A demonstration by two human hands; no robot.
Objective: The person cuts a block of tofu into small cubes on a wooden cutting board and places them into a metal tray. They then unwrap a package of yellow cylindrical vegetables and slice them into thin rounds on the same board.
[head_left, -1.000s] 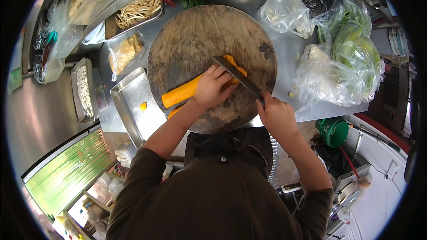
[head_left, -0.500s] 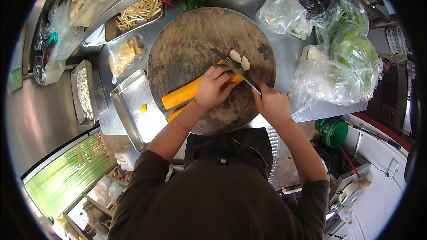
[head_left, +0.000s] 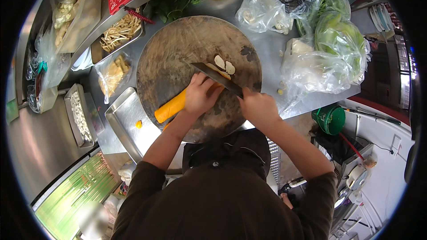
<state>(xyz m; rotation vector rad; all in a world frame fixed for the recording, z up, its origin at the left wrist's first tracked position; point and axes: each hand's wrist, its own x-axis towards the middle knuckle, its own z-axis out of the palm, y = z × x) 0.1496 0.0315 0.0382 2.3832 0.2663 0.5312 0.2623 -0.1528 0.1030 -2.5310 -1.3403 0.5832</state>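
A long orange carrot (head_left: 170, 107) lies slanting across a round wooden chopping block (head_left: 178, 40). My left hand (head_left: 199, 97) is closed over its upper part, fingers bent close to the blade. My right hand (head_left: 259, 109) grips the handle of a dark-bladed kitchen knife (head_left: 218, 78), set across the carrot's far end. Just beyond the blade, a cut face or slice shows pale orange. Two pale oval slices (head_left: 224, 65) rest on the wood past the knife. Another orange piece (head_left: 167, 126) is mostly hidden under my left forearm.
Left of the block is a metal tray (head_left: 121, 126) with a small orange bit. Bagged yellowish food (head_left: 114, 76) and a tray of pale strips (head_left: 118, 32) stand behind it. Bagged green vegetables (head_left: 340, 35) lie at right. A green bucket (head_left: 330, 120) is below the counter's right edge.
The view has shifted, so the block sits further left and lower. The knife has tilted, showing more of its blade's flat side. Both hands keep their hold.
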